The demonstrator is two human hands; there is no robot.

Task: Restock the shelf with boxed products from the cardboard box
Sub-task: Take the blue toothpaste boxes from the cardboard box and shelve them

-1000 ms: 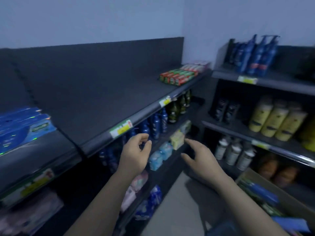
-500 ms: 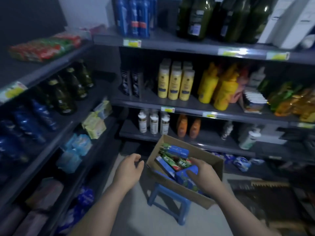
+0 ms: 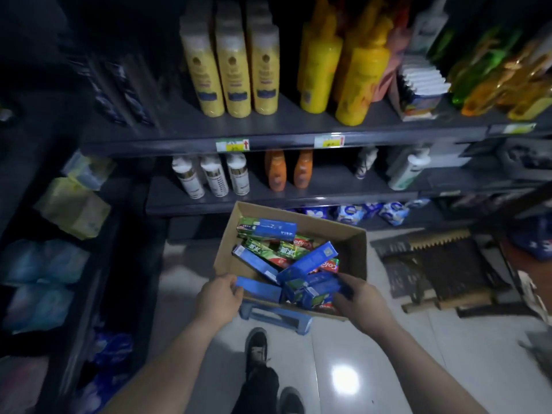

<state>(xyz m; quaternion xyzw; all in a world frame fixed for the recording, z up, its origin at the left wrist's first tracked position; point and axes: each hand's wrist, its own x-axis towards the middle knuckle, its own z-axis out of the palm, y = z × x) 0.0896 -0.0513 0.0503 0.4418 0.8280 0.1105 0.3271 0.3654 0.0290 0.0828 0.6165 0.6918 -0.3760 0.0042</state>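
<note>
Risk of tipping: cardboard box (image 3: 352, 243) perched on narrow blue stool (image 3: 274, 317). Grip state: left hand (image 3: 219, 300) clamped on blue toothpaste carton (image 3: 258, 289), right hand (image 3: 362, 304) on neighbouring cartons (image 3: 320, 291). Avoid uneven pull.

Forearms (image 3: 167, 363) extended forward, left hand (image 3: 219, 303) pinching blue box (image 3: 258, 289), right hand (image 3: 363, 303) gripping boxed products (image 3: 321, 289)

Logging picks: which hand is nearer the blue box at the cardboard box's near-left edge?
Left. The left hand grips the blue box by its left end. The right hand is further right, gripping other boxes inside the cardboard box.
</note>
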